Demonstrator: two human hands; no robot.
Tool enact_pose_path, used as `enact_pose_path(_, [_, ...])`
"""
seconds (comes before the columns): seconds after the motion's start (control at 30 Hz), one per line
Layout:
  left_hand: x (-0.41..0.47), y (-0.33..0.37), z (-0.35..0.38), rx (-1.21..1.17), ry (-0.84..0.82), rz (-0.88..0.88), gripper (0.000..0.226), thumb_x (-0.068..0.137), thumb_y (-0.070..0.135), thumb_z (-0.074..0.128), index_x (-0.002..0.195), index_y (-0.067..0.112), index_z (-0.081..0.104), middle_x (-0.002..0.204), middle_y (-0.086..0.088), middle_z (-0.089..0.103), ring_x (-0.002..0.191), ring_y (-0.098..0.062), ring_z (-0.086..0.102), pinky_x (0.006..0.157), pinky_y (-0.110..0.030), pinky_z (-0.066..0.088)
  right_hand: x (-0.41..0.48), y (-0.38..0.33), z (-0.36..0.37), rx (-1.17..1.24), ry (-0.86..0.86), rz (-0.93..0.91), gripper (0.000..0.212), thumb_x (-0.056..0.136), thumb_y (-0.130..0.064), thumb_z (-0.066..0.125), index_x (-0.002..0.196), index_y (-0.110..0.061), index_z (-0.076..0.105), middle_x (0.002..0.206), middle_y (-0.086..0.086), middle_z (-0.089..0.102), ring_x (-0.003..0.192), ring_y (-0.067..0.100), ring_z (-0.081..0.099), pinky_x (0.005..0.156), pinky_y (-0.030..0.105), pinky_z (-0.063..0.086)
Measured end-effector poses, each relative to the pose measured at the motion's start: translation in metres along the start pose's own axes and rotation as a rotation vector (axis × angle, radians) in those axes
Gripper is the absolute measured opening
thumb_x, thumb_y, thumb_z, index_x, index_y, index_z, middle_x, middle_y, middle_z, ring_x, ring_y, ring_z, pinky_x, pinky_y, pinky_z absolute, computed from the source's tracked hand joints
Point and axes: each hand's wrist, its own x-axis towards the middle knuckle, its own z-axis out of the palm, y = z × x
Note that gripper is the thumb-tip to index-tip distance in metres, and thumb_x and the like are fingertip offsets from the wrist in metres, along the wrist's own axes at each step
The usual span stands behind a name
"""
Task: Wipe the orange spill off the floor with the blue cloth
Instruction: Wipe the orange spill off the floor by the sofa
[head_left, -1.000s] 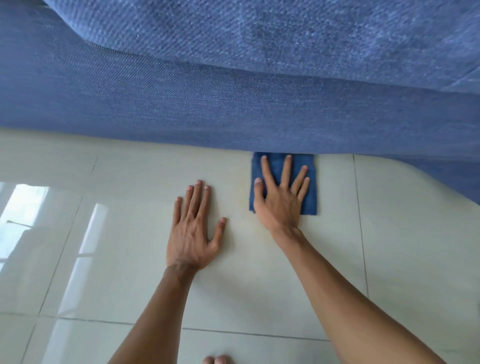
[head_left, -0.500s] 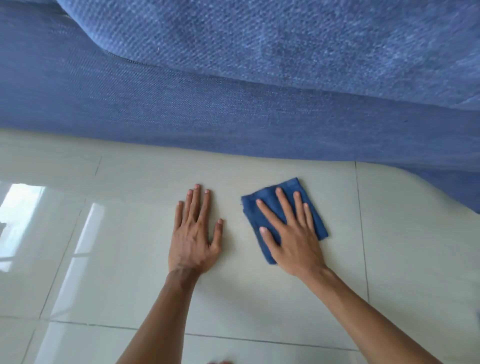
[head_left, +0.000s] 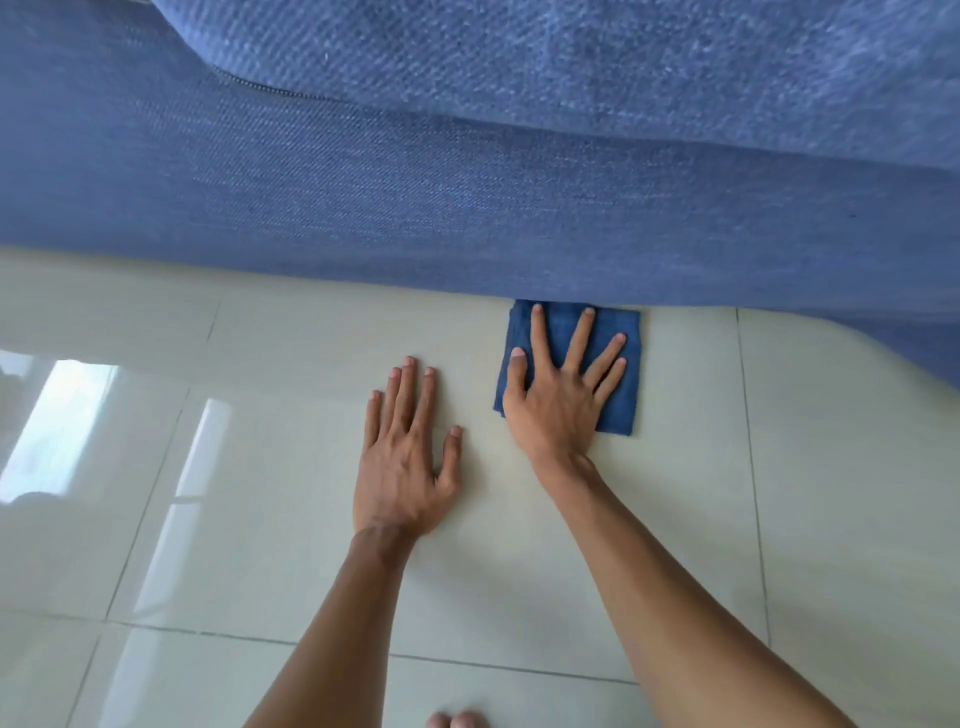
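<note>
One cloth (head_left: 618, 395), dark blue and folded square, lies flat on the tiled floor (head_left: 519, 571), its far edge at the sofa (head_left: 467, 208). The right hand (head_left: 561, 400) presses it, fingers spread. The left hand (head_left: 405, 467) lies flat on bare tile, holding nothing.

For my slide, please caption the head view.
Right hand presses blue cloth at sofa base; left hand flat on floor.
</note>
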Motion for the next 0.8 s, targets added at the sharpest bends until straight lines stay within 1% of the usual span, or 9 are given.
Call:
enact_pose_path(0.13, [0.000, 0.001, -0.002, -0.005, -0.009, 0.001, 0.069, 0.097, 0.042, 0.033, 0.159, 0.016, 0.015, 0.168, -0.005, 0.006, 0.156, -0.019, 0.002, 0.126, -0.041, 0.005, -0.043, 0.089, -0.027, -0.139, -0.103, -0.530, 0.058, 0.102, -0.057, 0.025, 0.158, -0.046, 0.014, 0.172, 0.001, 0.003, 0.157, 0.039, -0.001, 0.125, 0.058, 0.012])
enact_pose_path(0.2, [0.000, 0.000, -0.001, 0.002, -0.007, 0.003, 0.070, 0.097, 0.043, 0.033, 0.159, 0.016, 0.014, 0.168, -0.005, 0.005, 0.156, -0.019, 0.002, 0.126, -0.041, 0.006, -0.023, 0.102, -0.031, -0.135, -0.080, -0.379, 0.058, 0.101, -0.058, 0.023, 0.158, -0.047, 0.016, 0.172, 0.001, 0.005, 0.156, 0.041, 0.000, 0.125, 0.059, 0.010])
enact_pose_path(0.3, [0.000, 0.000, 0.000, 0.010, -0.013, 0.007, 0.069, 0.098, 0.043, 0.033, 0.159, 0.017, 0.014, 0.168, -0.004, 0.004, 0.156, -0.019, 0.001, 0.126, -0.042, 0.006, 0.010, 0.031, -0.009, -0.031, -0.011, 0.010, 0.059, 0.099, -0.055, 0.024, 0.157, -0.048, 0.017, 0.172, 0.006, 0.005, 0.154, 0.049, -0.002, 0.124, 0.063, 0.003])
enact_pose_path(0.37, [-0.001, 0.000, -0.001, 0.003, -0.005, 0.010, 0.069, 0.098, 0.043, 0.033, 0.159, 0.016, 0.014, 0.168, -0.005, 0.005, 0.156, -0.019, 0.002, 0.127, -0.041, 0.005, -0.003, 0.011, -0.003, -0.055, -0.013, -0.144, 0.057, 0.101, -0.052, 0.026, 0.157, -0.047, 0.017, 0.172, 0.006, 0.006, 0.154, 0.049, -0.001, 0.124, 0.062, 0.004])
enact_pose_path(0.43, [0.000, -0.001, 0.000, -0.010, 0.006, 0.010, 0.069, 0.098, 0.042, 0.034, 0.159, 0.016, 0.016, 0.168, -0.005, 0.007, 0.156, -0.019, 0.003, 0.127, -0.040, 0.005, -0.027, 0.047, -0.011, -0.114, -0.061, -0.469, 0.055, 0.104, -0.052, 0.027, 0.158, -0.046, 0.017, 0.172, 0.003, 0.005, 0.156, 0.044, 0.000, 0.126, 0.057, 0.006])
enact_pose_path(0.5, [-0.001, 0.000, 0.000, -0.012, 0.009, 0.009, 0.069, 0.097, 0.042, 0.034, 0.159, 0.016, 0.017, 0.168, -0.005, 0.008, 0.156, -0.019, 0.004, 0.127, -0.040, 0.005, -0.038, 0.090, -0.025, -0.138, -0.102, -0.580, 0.055, 0.104, -0.054, 0.027, 0.158, -0.046, 0.017, 0.172, -0.001, 0.005, 0.157, 0.037, 0.000, 0.126, 0.056, 0.010])
enact_pose_path(0.63, [0.000, 0.000, 0.000, -0.008, 0.006, 0.007, 0.068, 0.097, 0.041, 0.034, 0.159, 0.016, 0.017, 0.168, -0.005, 0.006, 0.156, -0.018, 0.003, 0.127, -0.040, 0.005, 0.000, 0.034, -0.007, -0.025, 0.006, -0.027, 0.058, 0.100, -0.055, 0.027, 0.157, -0.046, 0.021, 0.171, 0.006, 0.010, 0.155, 0.046, 0.001, 0.124, 0.062, 0.007])
enact_pose_path(0.67, [0.000, 0.000, 0.000, -0.008, 0.003, 0.006, 0.068, 0.098, 0.041, 0.035, 0.159, 0.016, 0.017, 0.168, -0.004, 0.006, 0.156, -0.018, 0.003, 0.127, -0.040, 0.005, -0.003, 0.015, -0.004, -0.019, 0.001, 0.003, 0.058, 0.100, -0.054, 0.027, 0.157, -0.046, 0.020, 0.171, 0.007, 0.009, 0.154, 0.048, 0.000, 0.123, 0.063, 0.006])
enact_pose_path(0.8, [-0.001, 0.001, -0.003, -0.022, -0.007, 0.001, 0.069, 0.097, 0.040, 0.038, 0.159, 0.016, 0.016, 0.168, -0.003, 0.006, 0.156, -0.016, 0.001, 0.127, -0.040, 0.006, -0.049, 0.063, -0.018, -0.145, -0.101, -0.602, 0.057, 0.103, -0.055, 0.025, 0.158, -0.045, 0.015, 0.172, 0.003, 0.006, 0.156, 0.042, 0.001, 0.124, 0.060, 0.014])
